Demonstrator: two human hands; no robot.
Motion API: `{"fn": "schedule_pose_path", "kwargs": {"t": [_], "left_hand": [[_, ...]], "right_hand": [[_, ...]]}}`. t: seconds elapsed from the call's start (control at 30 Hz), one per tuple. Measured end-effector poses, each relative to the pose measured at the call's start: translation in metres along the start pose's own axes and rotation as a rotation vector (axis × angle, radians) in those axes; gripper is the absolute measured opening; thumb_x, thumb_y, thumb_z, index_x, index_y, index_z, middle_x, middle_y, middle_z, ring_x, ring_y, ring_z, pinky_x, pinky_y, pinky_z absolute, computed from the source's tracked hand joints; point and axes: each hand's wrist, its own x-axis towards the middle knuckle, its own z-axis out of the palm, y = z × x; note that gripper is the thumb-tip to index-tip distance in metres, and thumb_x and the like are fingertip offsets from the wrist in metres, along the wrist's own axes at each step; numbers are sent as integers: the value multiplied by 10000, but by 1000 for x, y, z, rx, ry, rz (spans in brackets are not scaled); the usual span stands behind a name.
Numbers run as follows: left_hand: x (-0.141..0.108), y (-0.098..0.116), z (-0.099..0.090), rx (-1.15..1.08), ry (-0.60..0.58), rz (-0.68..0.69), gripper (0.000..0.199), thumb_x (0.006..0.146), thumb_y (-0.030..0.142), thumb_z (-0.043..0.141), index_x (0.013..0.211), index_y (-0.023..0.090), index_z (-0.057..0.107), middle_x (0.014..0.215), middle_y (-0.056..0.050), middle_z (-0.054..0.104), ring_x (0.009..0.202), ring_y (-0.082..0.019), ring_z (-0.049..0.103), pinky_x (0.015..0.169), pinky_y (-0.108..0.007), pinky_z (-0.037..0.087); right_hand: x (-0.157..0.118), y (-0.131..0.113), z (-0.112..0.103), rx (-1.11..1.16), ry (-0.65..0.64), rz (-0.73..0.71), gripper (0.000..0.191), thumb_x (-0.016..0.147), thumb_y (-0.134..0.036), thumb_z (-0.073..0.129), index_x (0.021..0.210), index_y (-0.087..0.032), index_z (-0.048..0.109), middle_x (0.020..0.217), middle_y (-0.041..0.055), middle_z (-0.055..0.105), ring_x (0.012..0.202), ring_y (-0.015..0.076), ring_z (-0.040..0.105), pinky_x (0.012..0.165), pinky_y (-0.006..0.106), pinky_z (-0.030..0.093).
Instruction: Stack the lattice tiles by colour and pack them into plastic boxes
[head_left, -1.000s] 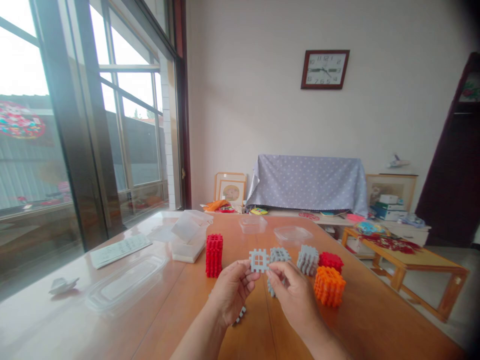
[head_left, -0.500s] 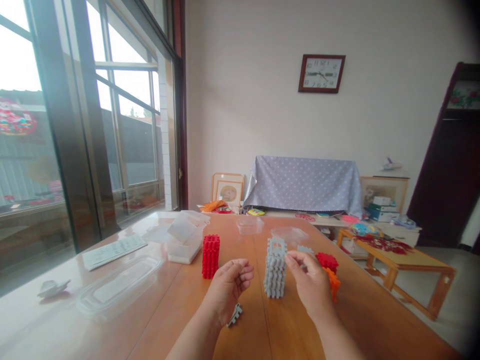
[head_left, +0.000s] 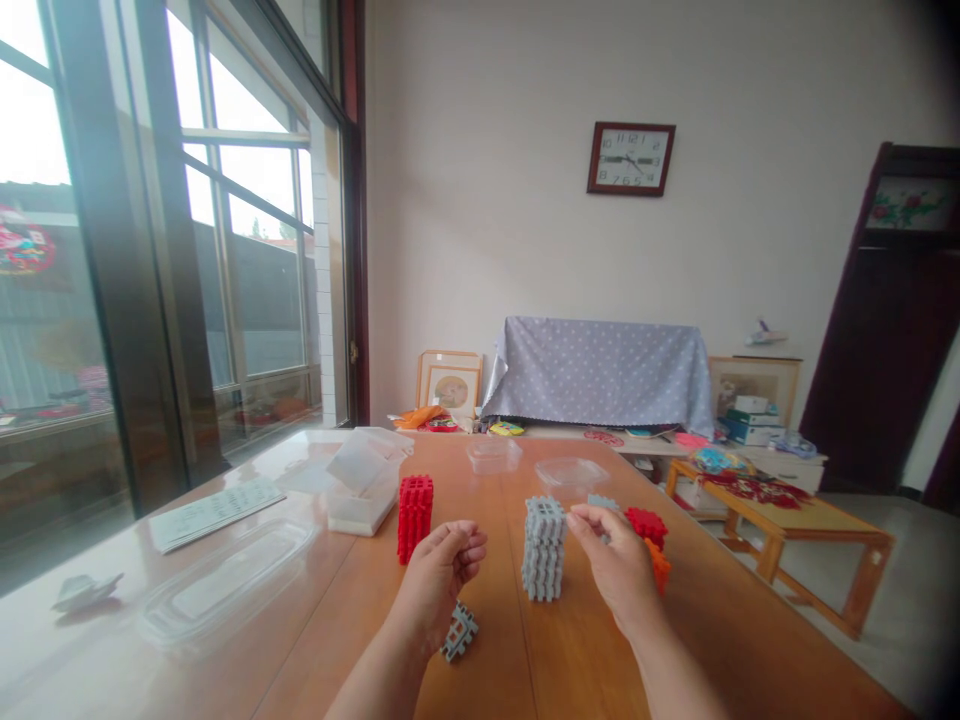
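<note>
While my right hand (head_left: 619, 565) hovers just right of the tall grey stack (head_left: 543, 560), its thumb and forefinger come close together near the stack's top; I cannot tell whether they touch it or pinch a piece. Across from it, on the stack's other side, my left hand (head_left: 442, 570) has its fingers loosely curled with nothing visible in them, though I cannot tell if the thumb meets the fingertips. Near that wrist, slightly to its right, a few loose grey pieces (head_left: 459, 632) lie on the table (head_left: 352, 620). Just beyond the left hand, a red stack (head_left: 415, 515) stands upright, its foot partly covered. Past my right hand, and partly hidden by it, are another grey stack (head_left: 602, 503), a red pile (head_left: 645, 524) and an orange pile (head_left: 660, 567). Farther left of my left hand sit a plastic box (head_left: 363, 512) and a clear lid (head_left: 229, 580).
</note>
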Motion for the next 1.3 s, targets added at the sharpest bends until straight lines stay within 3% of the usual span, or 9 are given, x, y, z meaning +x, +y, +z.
{"fn": "schedule_pose_path", "kwargs": {"t": [0.17,0.37,0.5,0.6,0.67,0.8,0.93,1.1,1.3], "left_hand": [[1,9,-4,99,33,134,344,804,453,774,907,152,644,820,-50,683,688,-114,611,607,-211,418],[1,20,-9,197,130,292,386,849,540,698,803,168,605,742,-19,648,614,-95,524,561,-207,362],[-2,26,-9,190,178,330,377,826,531,719,784,173,608,731,-9,655,597,-88,505,554,-204,358],[-3,29,-8,188,192,331,382,808,537,729,780,173,620,733,-8,662,596,-89,512,554,-205,358],[-3,29,-8,195,191,324,388,795,543,735,774,173,620,737,-13,671,599,-94,520,555,-208,356],[-4,27,-7,226,176,293,390,786,546,729,768,177,604,748,-25,687,610,-103,529,559,-216,349],[-6,25,-5,281,150,260,385,791,550,713,770,183,599,773,-28,691,634,-114,537,569,-226,351],[-12,25,1,387,84,214,335,816,521,689,807,190,643,837,-40,713,722,-146,582,613,-242,384],[-20,23,10,358,-140,86,275,812,449,715,888,186,735,795,-28,676,690,-135,561,581,-229,346]], "right_hand": [[-17,-24,4,-3,87,-107,285,922,-499,618,898,-222,679,805,20,668,742,190,594,715,319,473],[-67,-66,43,-152,-359,-374,127,961,-312,581,916,-243,677,875,32,658,834,199,611,776,318,458],[-91,-78,67,-337,-585,-337,216,866,-349,716,1067,-271,698,1000,48,698,989,259,615,873,358,452],[-99,-77,76,-446,-695,-296,319,766,-387,807,1056,-298,712,1005,31,709,1005,277,610,863,358,445],[-102,-75,79,-489,-725,-297,260,767,-359,795,1010,-301,722,996,21,716,1002,271,613,846,346,433],[-100,-68,80,-498,-727,-333,77,860,-267,665,907,-285,723,911,13,731,925,232,635,787,314,401],[-93,-59,76,-433,-639,-305,279,990,-280,467,799,-240,666,796,28,697,804,205,620,718,302,366],[-78,-50,63,-74,-475,-47,421,1031,-500,376,790,-221,579,699,-4,583,669,169,529,625,266,366],[-62,-54,49,163,-338,144,458,972,-608,448,770,-222,587,666,-5,581,663,184,542,629,270,431]]}}
